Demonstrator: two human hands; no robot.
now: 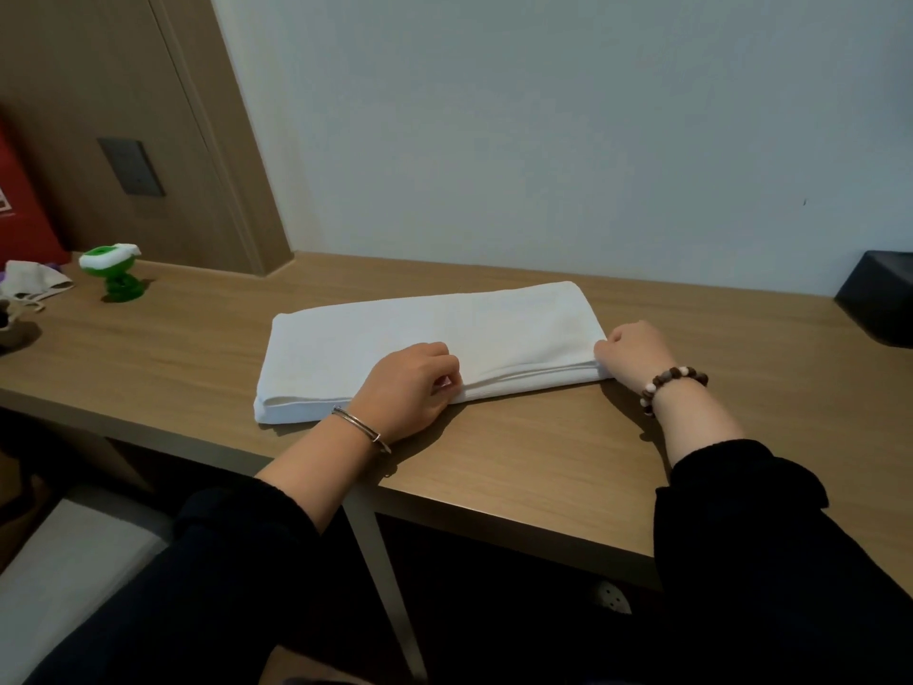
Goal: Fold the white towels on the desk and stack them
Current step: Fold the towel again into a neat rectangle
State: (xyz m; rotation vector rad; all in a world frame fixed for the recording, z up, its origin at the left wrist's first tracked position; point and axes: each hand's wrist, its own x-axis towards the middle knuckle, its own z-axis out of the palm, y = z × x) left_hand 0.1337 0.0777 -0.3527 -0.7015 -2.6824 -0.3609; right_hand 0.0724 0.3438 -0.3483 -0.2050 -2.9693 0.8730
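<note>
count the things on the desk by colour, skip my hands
white: 1, folded white cloth towel
green: 1, small green plastic toy
beige: 1, crumpled beige cloth
black: 1, black box at the right edge
total: 4, leaving out a dark item cut off at the left edge

Premises: a furnished room of hotel or domestic type. Evidence: a long wood-laminate desk (518,462) set against a plain painted wall (543,140); a matching wood wall panel (99,91) carrying a dark switch plate (131,166); a grey padded seat (64,561) alongside; a small green toy figure (112,274) on the desktop.
</note>
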